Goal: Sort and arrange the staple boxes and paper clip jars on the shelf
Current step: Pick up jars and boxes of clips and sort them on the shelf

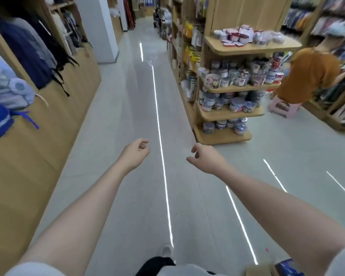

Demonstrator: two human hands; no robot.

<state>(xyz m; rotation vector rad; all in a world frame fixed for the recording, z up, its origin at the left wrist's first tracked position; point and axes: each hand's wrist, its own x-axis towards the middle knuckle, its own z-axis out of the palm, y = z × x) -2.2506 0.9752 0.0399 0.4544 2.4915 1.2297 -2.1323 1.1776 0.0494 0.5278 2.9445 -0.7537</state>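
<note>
Shelf unit: the rounded wooden end shelf (247,49) stands ahead and to the right of the person, at the end of an aisle rack, well apart from both hands.
Staple boxes: small red-and-white boxes (239,35) lie in a loose heap on the top tier, some tipped over, which looks like the disorder the task means to fix.
Paper clip jars: clear round jars (225,76) crowd the tiers below, packed side by side; their contents are too blurred to read.
Why so placed: I judge the stock was simply set down unsorted, boxes above and jars beneath.
Left hand: the left hand (134,151) hangs out in front over the floor, fingers loosely curled toward the thumb, holding nothing.
Right hand: the right hand (204,158) is stretched forward beside it, fingers loosely bent, thumb out, also holding nothing.
Arms: both forearms reach straight ahead, bare, roughly level, aimed down the aisle, not at the shelf.
Stage: by my reckoning, the approach; nothing is touched yet.
Bystander: a person in an orange top (309,76) bends at the shelves just right of the unit, beside a pink stool (283,109).
</note>
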